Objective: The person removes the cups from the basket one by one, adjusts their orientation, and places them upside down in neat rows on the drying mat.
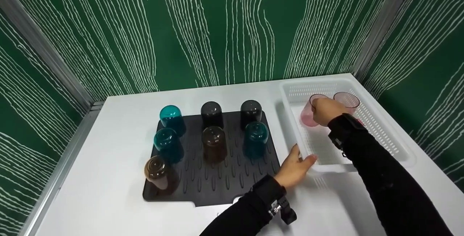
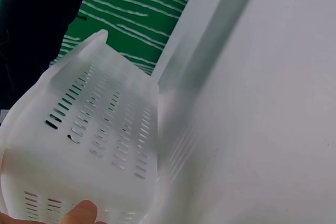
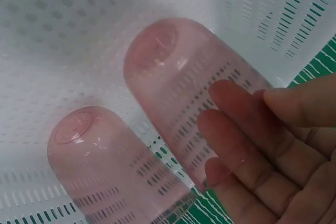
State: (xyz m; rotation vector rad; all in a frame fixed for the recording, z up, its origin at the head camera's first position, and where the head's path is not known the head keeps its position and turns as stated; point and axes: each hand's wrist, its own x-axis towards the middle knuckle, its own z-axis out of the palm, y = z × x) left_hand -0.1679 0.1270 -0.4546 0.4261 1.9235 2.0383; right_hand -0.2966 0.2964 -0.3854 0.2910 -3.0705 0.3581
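Inside the white perforated basket (image 1: 391, 154) are two clear pink cups. My right hand (image 1: 328, 111) reaches in and pinches the left pink cup (image 1: 307, 115) near its rim. Through that cup's wall (image 3: 163, 77), the right fingertips (image 3: 223, 124) look pink-tinted, with the thumb by the rim. Beside it leans the other pink cup (image 3: 89, 156), apart from the hand. At the basket's near left corner, my left hand (image 1: 293, 167) touches the outside with thumb and fingers spread. A left fingertip (image 2: 81, 212) lies against the basket wall in the left wrist view.
Left of the basket lies a dark ridged drying mat (image 1: 195, 189). Several cups stand upside down on it: teal cups (image 1: 170, 114), grey cups (image 1: 211, 111) and brown cups (image 1: 156, 169). Green, white-streaked walls (image 1: 232, 29) enclose the white table (image 1: 108, 149).
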